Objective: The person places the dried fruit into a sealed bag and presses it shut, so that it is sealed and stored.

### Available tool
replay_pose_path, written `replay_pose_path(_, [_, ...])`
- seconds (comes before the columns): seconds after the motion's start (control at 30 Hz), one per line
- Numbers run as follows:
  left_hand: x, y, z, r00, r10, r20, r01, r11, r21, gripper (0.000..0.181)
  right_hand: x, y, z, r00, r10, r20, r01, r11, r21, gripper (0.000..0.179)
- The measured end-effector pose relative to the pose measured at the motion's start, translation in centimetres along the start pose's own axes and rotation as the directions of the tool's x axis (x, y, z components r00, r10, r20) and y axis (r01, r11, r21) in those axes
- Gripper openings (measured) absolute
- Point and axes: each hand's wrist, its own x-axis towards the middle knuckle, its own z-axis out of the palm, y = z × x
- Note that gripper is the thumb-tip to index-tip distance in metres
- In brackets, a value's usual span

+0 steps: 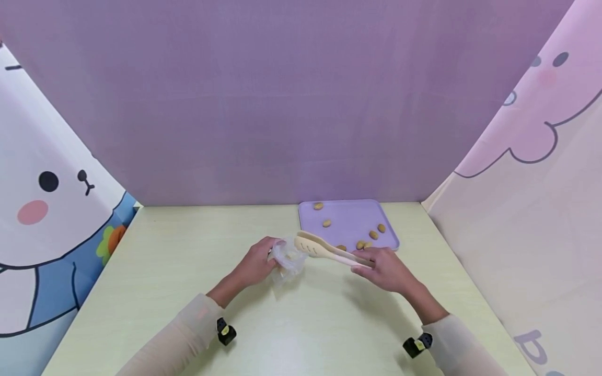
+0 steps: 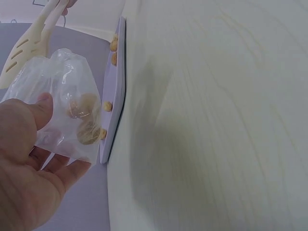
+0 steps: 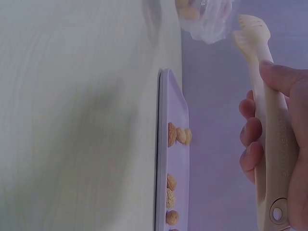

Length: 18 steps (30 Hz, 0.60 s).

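My left hand (image 1: 257,261) grips a clear plastic bag (image 1: 289,260) by its side, thumb in front and fingers behind. Through the film, a few brown walnuts (image 2: 87,131) show low in the bag. In my right hand (image 1: 388,268) are cream slotted tongs (image 1: 324,251), thumb on one arm and fingers round the other. The tong heads lie side by side right at the bag's mouth, and no walnut shows between them. Behind the hands, several walnuts (image 1: 373,235) are scattered on a purple tray (image 1: 348,215).
The tray stands at the back of the pale wood-look table (image 1: 211,230), against a purple backdrop (image 1: 291,104). Printed cartoon panels rise on the left (image 1: 70,209) and right (image 1: 522,209). A small black camera (image 1: 226,332) sits at the left wrist, another camera (image 1: 416,345) at the right.
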Motion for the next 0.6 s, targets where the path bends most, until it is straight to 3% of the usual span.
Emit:
replay_pose_path(0.33, [0.0,0.0,0.1,1.0,0.023,-0.003,-0.023,0.999,0.023,0.043,0.2,0.8,-0.8,0.997,-0.001,-0.077,0.0,1.0,-0.016,0.038])
replay_pose_path(0.6, [0.1,0.0,0.0,1.0,0.028,-0.003,-0.028,0.999,0.027,0.041,1.0,1.8,-1.3,0.996,0.044,-0.075,-0.048,0.997,-0.063,0.037])
